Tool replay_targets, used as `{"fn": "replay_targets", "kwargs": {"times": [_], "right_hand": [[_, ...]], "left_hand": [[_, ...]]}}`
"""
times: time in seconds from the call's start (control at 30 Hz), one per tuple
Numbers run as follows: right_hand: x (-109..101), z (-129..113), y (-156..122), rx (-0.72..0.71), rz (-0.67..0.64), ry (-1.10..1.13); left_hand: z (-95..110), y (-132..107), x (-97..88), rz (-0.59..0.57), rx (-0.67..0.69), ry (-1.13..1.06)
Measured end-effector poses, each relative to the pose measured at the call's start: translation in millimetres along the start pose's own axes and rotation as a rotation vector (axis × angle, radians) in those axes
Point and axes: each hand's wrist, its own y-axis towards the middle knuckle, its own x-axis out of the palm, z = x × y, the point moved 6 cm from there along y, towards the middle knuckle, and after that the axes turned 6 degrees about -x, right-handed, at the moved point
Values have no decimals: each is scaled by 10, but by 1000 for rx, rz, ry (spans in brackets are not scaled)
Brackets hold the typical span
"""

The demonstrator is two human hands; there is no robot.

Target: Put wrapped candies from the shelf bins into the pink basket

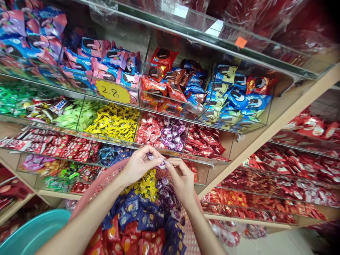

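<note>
Between my two hands is one purple-and-white wrapped candy (159,163). My left hand (142,163) pinches one side of it, and the fingertips of my right hand (183,177) grip the other side. Below them stands a pink perforated basket (92,187), filled with yellow candies (146,186), purple candies (170,198), dark blue packets (140,210) and red packets (132,239). Just beyond my hands, a shelf compartment holds similar purple candies (174,134) next to red-and-white candies (148,127).
Clear-fronted shelves of candy rise ahead, with a yellow "28" tag (113,91) on one front. Yellow candies (114,122) fill a bin to the left. A teal tub (39,230) stands at lower left. A slanting wooden side panel (255,145) borders more red-packet shelves (292,159).
</note>
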Motion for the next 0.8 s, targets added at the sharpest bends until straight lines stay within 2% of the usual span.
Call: {"fn": "replay_targets", "kwargs": {"times": [0.2, 0.37, 0.6, 0.7, 0.8], "right_hand": [[-13, 52, -38, 101, 53, 59], [66, 80, -34, 130, 16, 180], [112, 74, -37, 152, -16, 281], [97, 60, -38, 138, -23, 256], [80, 33, -33, 94, -18, 206]], "left_hand": [[-21, 3, 5, 32, -15, -16], [-25, 2, 14, 40, -18, -27], [-16, 2, -16, 88, -30, -44], [-10, 1, -8, 66, -49, -36], [32, -2, -6, 41, -12, 12]]}}
